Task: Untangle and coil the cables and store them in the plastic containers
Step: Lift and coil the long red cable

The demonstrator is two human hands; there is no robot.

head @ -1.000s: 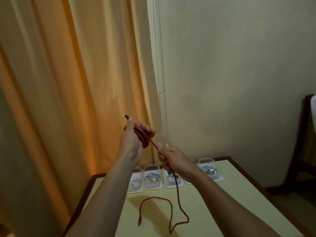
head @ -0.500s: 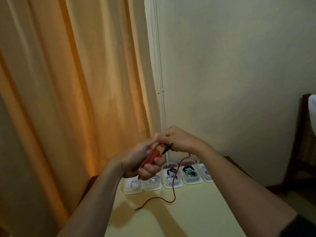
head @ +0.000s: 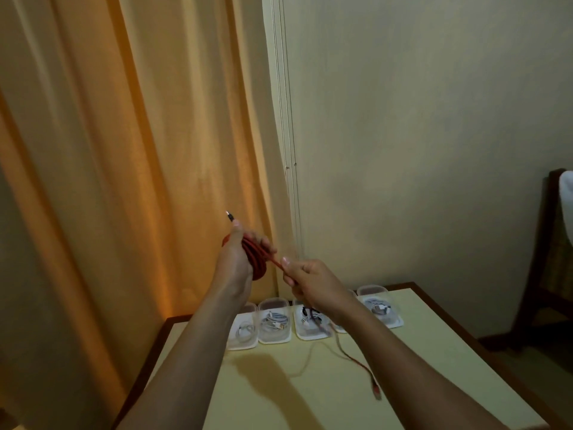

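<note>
Head view: only one camera here, looking down over both arms at a table corner.
Left hand [head: 237, 262]: raised above the table, fingers curled round a coil of the red cable [head: 255, 259] — several loops wrapped around the hand, thumb pressed on top.
Cable end: a small plug [head: 229, 216] sticks up past the left thumb, pointing at the orange curtain [head: 124, 150].
Right hand [head: 310, 282]: just to the right of the coil, thumb and fingers pinching the red cable where it leaves the loops, strand pulled straight between the two hands.
Loose tail: drops behind the right wrist and trails over the yellowish table [head: 310, 398], ending in a red connector [head: 376, 391] lying on the top near the right forearm. It's kinda motion-blurred, so I can't tell exactly how it runs.
Plastic containers [head: 274, 325]: a row of clear ones along the back edge of the table by the wall — each seems to have a pale or dark cable bundled inside; the right arm hides part of the row.
Far right: a dark wooden chair [head: 548, 259] stands off the table.
</note>
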